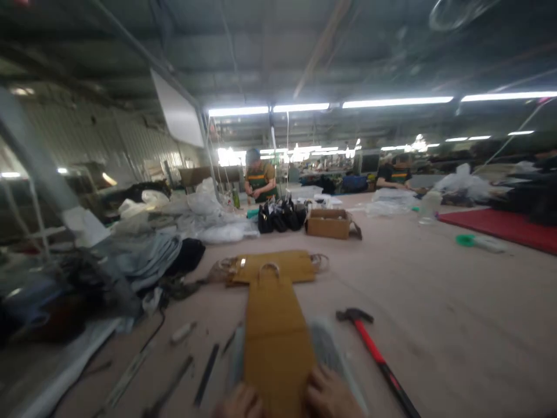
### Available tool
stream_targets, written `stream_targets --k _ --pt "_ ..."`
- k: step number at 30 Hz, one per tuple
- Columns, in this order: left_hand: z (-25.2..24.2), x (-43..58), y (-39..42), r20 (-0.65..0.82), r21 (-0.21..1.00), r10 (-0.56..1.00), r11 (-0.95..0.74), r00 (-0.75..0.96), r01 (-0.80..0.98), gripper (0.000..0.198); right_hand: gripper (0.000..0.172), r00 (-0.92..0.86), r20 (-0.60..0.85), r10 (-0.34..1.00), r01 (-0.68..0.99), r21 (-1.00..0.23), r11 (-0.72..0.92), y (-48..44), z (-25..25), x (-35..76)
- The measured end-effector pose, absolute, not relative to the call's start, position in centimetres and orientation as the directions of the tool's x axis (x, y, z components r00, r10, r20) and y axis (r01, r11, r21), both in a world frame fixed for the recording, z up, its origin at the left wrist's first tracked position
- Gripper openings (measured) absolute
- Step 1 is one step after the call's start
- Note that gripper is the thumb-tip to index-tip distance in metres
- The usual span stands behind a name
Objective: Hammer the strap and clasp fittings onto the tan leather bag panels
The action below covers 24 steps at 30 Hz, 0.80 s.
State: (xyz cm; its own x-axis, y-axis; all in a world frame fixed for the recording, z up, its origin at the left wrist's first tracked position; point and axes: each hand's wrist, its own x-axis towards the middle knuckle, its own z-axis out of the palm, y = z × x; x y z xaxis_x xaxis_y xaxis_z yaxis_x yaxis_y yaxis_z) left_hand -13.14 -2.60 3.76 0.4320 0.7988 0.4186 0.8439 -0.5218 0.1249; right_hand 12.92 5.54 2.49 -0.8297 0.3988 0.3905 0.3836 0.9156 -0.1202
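A long tan panel [277,331], perhaps card or leather, lies flat before me with a curved metallic-looking loop [268,267] at its far end. My left hand [242,400] is at its near left edge, fingers curled against it. On the opposite edge my right hand [329,392] grips with bent fingers. Both hands are blurred and cut off by the frame's bottom. Beneath the panel, a greyish sheet or slab [333,351] shows on either side. Beyond it, more tan pieces with loops [296,261] lie crosswise in a stack.
A claw hammer [369,342] with a red and black handle lies right of my hands. Several slim tools [206,374] lie left. Farther off are a cardboard box [328,224], black items [282,216], plastic bags [204,209] and a red sheet [500,223]. Two people work across the table.
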Motion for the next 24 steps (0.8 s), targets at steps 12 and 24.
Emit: stream_targets --k 12,24 --pt "0.1 -14.8 -8.1 0.578 0.125 0.714 -0.555 0.394 0.822 0.035 0.025 -0.787 0.453 0.419 0.182 -0.477 0.86 5.1 -0.5 14.2" --pt "-1.2 -12.4 -9.3 0.537 0.454 0.841 -0.351 0.063 0.819 0.033 0.032 -0.732 0.427 0.531 0.29 -0.51 0.81 4.0 1.0 13.7"
